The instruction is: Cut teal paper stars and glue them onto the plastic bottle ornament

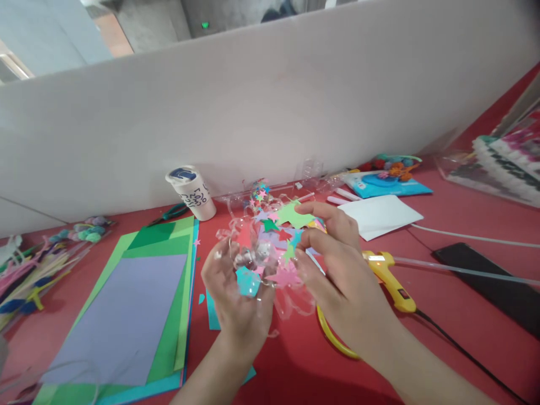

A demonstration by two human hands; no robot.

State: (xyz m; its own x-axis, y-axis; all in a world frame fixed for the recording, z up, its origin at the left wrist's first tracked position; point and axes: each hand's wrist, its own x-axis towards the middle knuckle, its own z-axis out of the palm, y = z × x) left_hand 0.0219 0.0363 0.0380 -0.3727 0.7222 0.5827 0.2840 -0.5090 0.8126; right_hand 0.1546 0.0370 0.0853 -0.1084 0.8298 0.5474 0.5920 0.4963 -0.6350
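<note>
Through the head camera I see a pale partition [253,112] behind a red table [295,365], with grey floor beyond its top edge. At the far left, I have fuzzy craft stems [37,275] bundled beside pom-poms [86,228] in what looks like clear wrapping. Next come layered green sheets [182,304] under a lilac sheet [122,315], and dark-handled scissors [172,212] near a white cup [202,202] with black writing; something dark blue shows at its top, though I can't make out what. In the middle, above the table, is the star decoration [274,242]: clear, glossy plastic loops and a shiny rounded piece, crowded with paper stars in pink, red, lilac, light green, dark green and blue. My left hand [238,304] cups it from below and the left, fingers curled in and holding it. My right hand [341,264] is at its right side, fingers bent and parted at the stars; I can't tell whether they grip. Beneath that hand a yellow ring [333,337] shows. Farther right I see white paper [379,216], a blue packet [392,185] with colourful pom-poms on it, a yellow glue gun [390,281], a flat black object [489,281] and a clear box [506,163] containing pink, white and dark tufted material.
</note>
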